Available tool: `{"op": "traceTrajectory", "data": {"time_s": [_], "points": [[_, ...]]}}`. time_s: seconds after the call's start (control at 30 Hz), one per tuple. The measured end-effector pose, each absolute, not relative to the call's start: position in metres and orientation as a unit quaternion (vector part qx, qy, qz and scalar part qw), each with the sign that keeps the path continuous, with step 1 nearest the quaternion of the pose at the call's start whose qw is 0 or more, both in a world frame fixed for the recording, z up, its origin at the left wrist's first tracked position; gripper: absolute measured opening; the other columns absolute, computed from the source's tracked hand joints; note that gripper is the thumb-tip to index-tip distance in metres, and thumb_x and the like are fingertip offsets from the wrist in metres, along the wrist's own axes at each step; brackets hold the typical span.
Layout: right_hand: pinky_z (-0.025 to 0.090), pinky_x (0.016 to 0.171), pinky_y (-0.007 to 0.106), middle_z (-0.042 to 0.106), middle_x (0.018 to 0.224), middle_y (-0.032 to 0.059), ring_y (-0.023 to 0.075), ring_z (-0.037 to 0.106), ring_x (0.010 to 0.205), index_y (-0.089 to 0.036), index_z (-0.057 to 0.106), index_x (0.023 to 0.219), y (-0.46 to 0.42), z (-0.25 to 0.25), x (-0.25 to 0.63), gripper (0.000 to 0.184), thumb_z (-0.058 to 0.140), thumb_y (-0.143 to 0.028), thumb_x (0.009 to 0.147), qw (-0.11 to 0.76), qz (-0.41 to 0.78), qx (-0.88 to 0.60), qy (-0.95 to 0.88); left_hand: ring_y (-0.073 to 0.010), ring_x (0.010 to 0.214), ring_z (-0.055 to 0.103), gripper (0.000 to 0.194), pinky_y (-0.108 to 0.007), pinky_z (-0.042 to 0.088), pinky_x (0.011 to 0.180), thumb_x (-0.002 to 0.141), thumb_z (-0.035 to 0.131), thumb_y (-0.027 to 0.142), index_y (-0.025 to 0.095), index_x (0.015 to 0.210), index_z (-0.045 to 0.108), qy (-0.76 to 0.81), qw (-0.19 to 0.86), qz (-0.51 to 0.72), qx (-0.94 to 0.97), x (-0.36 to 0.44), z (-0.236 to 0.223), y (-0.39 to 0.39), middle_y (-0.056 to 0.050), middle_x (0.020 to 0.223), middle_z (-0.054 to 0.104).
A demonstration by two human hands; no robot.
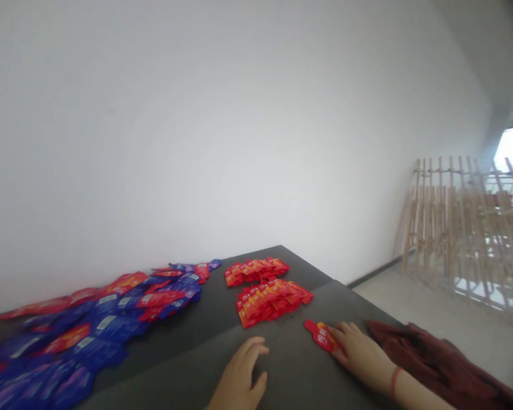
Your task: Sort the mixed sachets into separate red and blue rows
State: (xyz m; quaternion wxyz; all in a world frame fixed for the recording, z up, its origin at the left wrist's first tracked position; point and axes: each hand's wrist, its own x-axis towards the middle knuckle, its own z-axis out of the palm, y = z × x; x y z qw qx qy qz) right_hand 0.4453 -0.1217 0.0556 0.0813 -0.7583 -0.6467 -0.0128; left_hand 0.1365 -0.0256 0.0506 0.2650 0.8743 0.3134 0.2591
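1. The red packet (321, 337) lay on the near part of the dark surface (297, 370), right of centre, its narrow neck pointing away to the left
2. The right hand (361, 350) covered the packet's right end, fingers laid over it and the thumb low at the near edge; whether it was pinched or only pressed flat, I could not tell
3. The left hand (241, 376) was spread loosely, fingers curved and thumb apart, with nothing between them, well apart from that packet
4. The packet looked light and thin, probably a flexible pouch, likely to bend or slide under a push and to crease if squeezed hard
5. The best hold seemed to be across the wide body, thumb on 1 edge and fingers on the other; the neck gave less to grip
6. Beyond the hands lay 2 overlapping groups of red packets, the nearer group (274, 300) and the farther group (256, 271), close together and likely to slip if knocked
7. A heap of blue and red packets (111, 327) spread over the left side, near the wall (239, 142)
8. A dark red cloth (444, 364) lay beside the right forearm, limiting room on that side; wooden frames (465, 228) stood well apart, out of the way
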Motion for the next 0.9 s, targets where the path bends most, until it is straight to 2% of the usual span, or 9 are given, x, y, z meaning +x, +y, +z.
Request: {"op": "traceTrajectory", "data": {"time_s": [0.13, 0.27, 0.43, 0.53, 0.67, 0.8, 0.9], "points": [[0.045, 0.086, 0.040, 0.063, 0.107, 0.0156, 0.0305, 0.057, 0.101, -0.018, 0.061, 0.119, -0.105, 0.059, 0.434, 0.043, 0.047, -0.036, 0.083, 0.062, -0.051, -0.779, -0.622, -0.0216, 0.134, 0.033, 0.054, -0.039, 0.026, 0.112, 0.070, 0.048, 0.010, 0.021, 0.123, 0.051, 0.378, 0.217, 0.289, 0.852, 0.146, 0.037, -0.027, -0.007, 0.144, 0.037], [0.046, 0.081, 0.038, 0.065, 0.102, 0.0160, 0.0291, 0.063, 0.093, -0.016, 0.069, 0.100, -0.078, 0.071, 0.432, 0.041, 0.044, -0.045, 0.085, 0.049, -0.007, -0.779, -0.625, -0.0212, 0.131, 0.036, 0.048, -0.038, 0.027, 0.110, 0.070, 0.047, 0.010, 0.018, 0.116, 0.055, 0.401, 0.183, 0.304, 0.844, 0.151, 0.038, -0.022, -0.009, 0.140, 0.042], [0.048, 0.074, 0.039, 0.067, 0.102, 0.0130, 0.0324, 0.065, 0.090, -0.022, 0.069, 0.103, -0.081, 0.072, 0.444, 0.042, 0.066, -0.040, 0.065, 0.030, 0.017, -0.791, -0.611, -0.0203, 0.124, 0.044, 0.038, -0.037, 0.031, 0.107, 0.071, 0.044, 0.009, 0.019, 0.104, 0.060, 0.400, 0.191, 0.306, 0.842, 0.142, 0.037, -0.035, -0.008, 0.129, 0.052], [0.048, 0.077, 0.040, 0.067, 0.100, 0.0123, 0.0309, 0.065, 0.091, -0.024, 0.068, 0.106, -0.095, 0.065, 0.442, 0.036, 0.058, -0.037, 0.074, 0.028, 0.002, -0.798, -0.602, -0.0197, 0.125, 0.042, 0.039, -0.035, 0.030, 0.107, 0.069, 0.045, 0.008, 0.019, 0.103, 0.060, 0.392, 0.200, 0.308, 0.843, 0.134, 0.032, -0.043, -0.008, 0.130, 0.051], [0.046, 0.083, 0.040, 0.064, 0.106, 0.0159, 0.0298, 0.061, 0.101, -0.019, 0.065, 0.111, -0.099, 0.057, 0.419, 0.038, 0.042, -0.037, 0.086, 0.039, -0.038, -0.796, -0.602, -0.0199, 0.127, 0.039, 0.040, -0.034, 0.028, 0.108, 0.067, 0.046, 0.008, 0.019, 0.103, 0.060, 0.389, 0.227, 0.300, 0.841, 0.128, 0.032, -0.051, -0.007, 0.132, 0.049], [0.048, 0.079, 0.044, 0.063, 0.106, 0.0204, 0.0353, 0.060, 0.100, -0.017, 0.068, 0.101, -0.085, 0.062, 0.379, 0.032, 0.051, -0.037, 0.082, 0.034, -0.067, -0.798, -0.598, -0.0212, 0.129, 0.036, 0.044, -0.035, 0.026, 0.109, 0.064, 0.049, 0.010, 0.020, 0.106, 0.058, 0.385, 0.265, 0.294, 0.834, 0.109, 0.030, -0.054, -0.008, 0.136, 0.045], [0.048, 0.081, 0.046, 0.060, 0.113, 0.0206, 0.0381, 0.054, 0.109, -0.019, 0.067, 0.101, -0.065, 0.075, 0.323, 0.029, 0.056, -0.032, 0.079, 0.057, -0.123, -0.754, -0.642, -0.0228, 0.128, 0.037, 0.051, -0.035, 0.026, 0.108, 0.058, 0.052, 0.009, 0.021, 0.108, 0.058, 0.398, 0.287, 0.293, 0.821, 0.087, 0.022, -0.049, -0.008, 0.135, 0.046]]}}
